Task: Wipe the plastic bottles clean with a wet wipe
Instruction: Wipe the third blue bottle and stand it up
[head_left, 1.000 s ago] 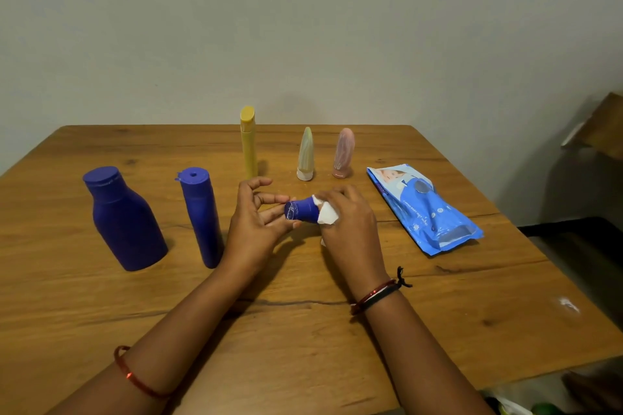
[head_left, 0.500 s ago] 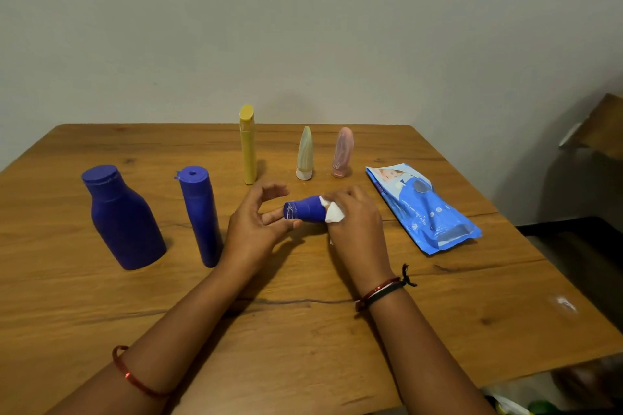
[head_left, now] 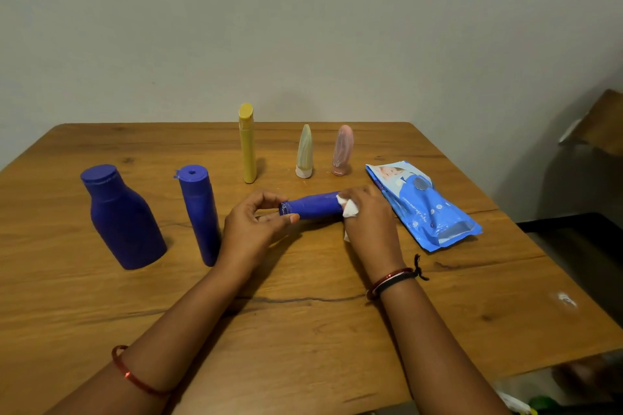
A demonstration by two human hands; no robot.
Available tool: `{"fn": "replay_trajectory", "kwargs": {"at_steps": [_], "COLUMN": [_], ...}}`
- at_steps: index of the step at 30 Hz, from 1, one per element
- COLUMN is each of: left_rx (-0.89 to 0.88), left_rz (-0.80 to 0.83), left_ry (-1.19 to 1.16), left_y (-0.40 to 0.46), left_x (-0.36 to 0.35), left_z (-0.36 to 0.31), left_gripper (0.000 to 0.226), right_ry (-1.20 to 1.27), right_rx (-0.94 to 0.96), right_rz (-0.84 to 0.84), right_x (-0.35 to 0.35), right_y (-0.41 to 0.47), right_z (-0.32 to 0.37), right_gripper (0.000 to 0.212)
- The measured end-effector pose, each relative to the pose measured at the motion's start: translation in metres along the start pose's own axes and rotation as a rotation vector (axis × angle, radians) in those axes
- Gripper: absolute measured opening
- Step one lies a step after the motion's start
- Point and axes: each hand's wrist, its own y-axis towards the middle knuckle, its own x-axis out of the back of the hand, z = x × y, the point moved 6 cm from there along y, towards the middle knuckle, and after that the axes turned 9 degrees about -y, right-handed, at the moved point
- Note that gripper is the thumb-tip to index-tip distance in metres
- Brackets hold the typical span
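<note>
Both hands work over the middle of the wooden table (head_left: 303,330). Left hand (head_left: 251,229) curls its fingers and thumb round the cap end of a small blue plastic bottle (head_left: 310,205), a smooth matte cylinder held on its side just above the tabletop. Right hand (head_left: 369,216) closes round the bottle's other end with a crumpled white wet wipe (head_left: 349,207) bunched between its fingers and the plastic.

To the left stand two more blue bottles, upright and just beside each other: a broad, shouldered blue bottle (head_left: 123,216) with a flat screw cap, and a slim blue bottle (head_left: 199,212), tubular, with a hole in the middle of its flip top. Farther back stands a tall, narrow yellow bottle (head_left: 247,145) with a slanted cap. Right of it, two soft tapered tubes stand on their caps, a pale green tube (head_left: 304,153) and a pink tube (head_left: 343,150). A glossy blue wet-wipe pack (head_left: 424,205) lies flat at the right, near the right hand. Grain lines and a long dark crack run across the wood.
</note>
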Motion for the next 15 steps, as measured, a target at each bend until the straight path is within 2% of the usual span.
{"fn": "replay_trajectory", "kwargs": {"at_steps": [5, 9, 11, 15], "left_rx": [0.045, 0.105, 0.147, 0.234], "left_rz": [-0.063, -0.116, -0.134, -0.112], "left_ry": [0.019, -0.151, -0.201, -0.259], "left_y": [0.001, -0.001, -0.002, -0.002], "left_x": [0.004, 0.004, 0.004, 0.005], "left_z": [0.003, 0.003, 0.004, 0.007], "left_gripper": [0.022, 0.023, 0.020, 0.022], "right_ry": [0.101, 0.158, 0.179, 0.133], "right_rx": [0.167, 0.325, 0.299, 0.032], "right_rz": [-0.024, -0.020, -0.078, -0.179], "right_x": [-0.005, -0.008, -0.001, 0.015], "right_y": [-0.014, -0.024, -0.021, -0.006], "right_z": [0.029, 0.048, 0.041, 0.001], "right_gripper": [0.042, 0.043, 0.041, 0.042]}}
